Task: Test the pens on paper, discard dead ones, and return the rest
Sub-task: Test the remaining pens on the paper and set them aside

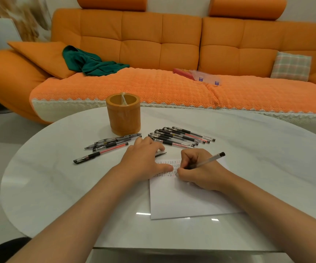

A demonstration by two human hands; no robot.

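Note:
A white sheet of paper (pixel 183 200) lies on the white table (pixel 58 177), with rows of small scribbles near its top edge. My right hand (pixel 199 171) grips a clear pen (pixel 210 160), tip down on the scribbled area. My left hand (pixel 144 160) rests flat on the paper's top left corner, with a black pen cap (pixel 161 153) under its fingers. To the left lies a loose group of several pens (pixel 111 144). A second group of several pens (pixel 180 137) lies behind the paper. An orange pen holder (pixel 123 114) stands upright behind both groups.
An orange sofa (pixel 153 54) runs behind the table, with a green cloth (pixel 88 62), a clear plastic box (pixel 206 76) and a plaid cushion (pixel 291 66) on it. The table's front edge is close to me.

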